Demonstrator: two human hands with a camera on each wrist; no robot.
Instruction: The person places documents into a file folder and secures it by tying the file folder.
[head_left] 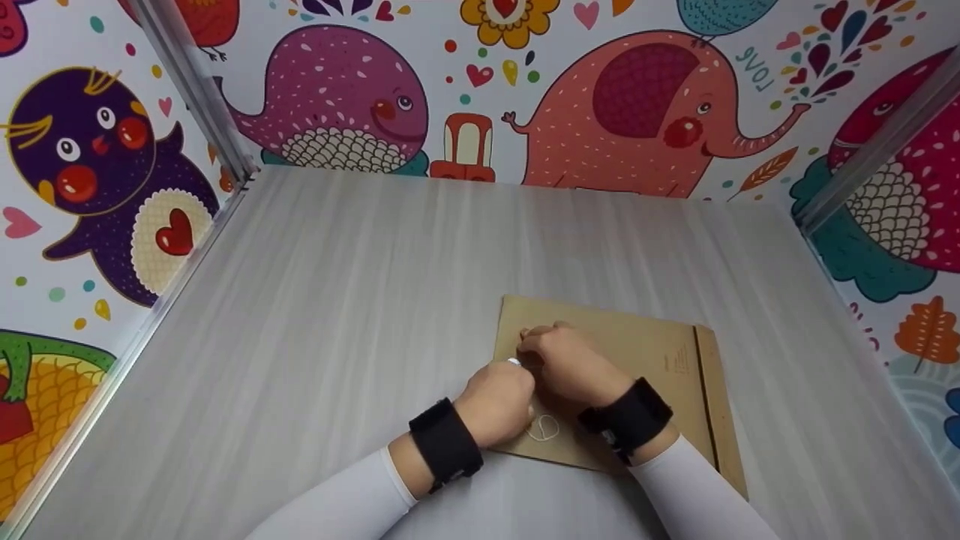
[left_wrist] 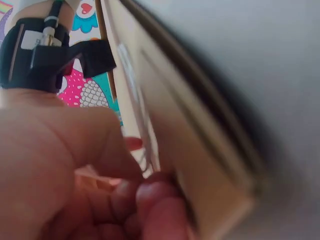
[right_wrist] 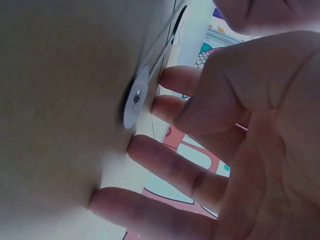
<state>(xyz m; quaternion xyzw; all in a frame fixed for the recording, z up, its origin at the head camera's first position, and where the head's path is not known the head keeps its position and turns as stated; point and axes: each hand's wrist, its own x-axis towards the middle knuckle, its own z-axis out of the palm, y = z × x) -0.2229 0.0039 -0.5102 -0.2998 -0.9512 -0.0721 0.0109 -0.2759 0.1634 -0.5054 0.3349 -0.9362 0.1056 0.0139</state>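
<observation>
A brown kraft document envelope (head_left: 630, 337) lies flat on the table. In the right wrist view a white button (right_wrist: 136, 102) with a metal rivet sits on the paper, and white string (right_wrist: 159, 56) runs from it towards a second button (right_wrist: 179, 25). My left hand (head_left: 496, 401) is at the envelope's left part, its thumb and forefinger pinching the string (left_wrist: 145, 112). Just right of it, my right hand (head_left: 574, 364) rests extended fingertips on the paper beside the button. A loose curl of string (head_left: 544, 427) lies below the hands.
The pale wood-grain table (head_left: 360, 300) stretches around the envelope. Printed cartoon panels (head_left: 345, 97) stand along its back and sides, with metal posts (head_left: 195, 82) at the corners. Black bands (head_left: 446, 444) circle both wrists.
</observation>
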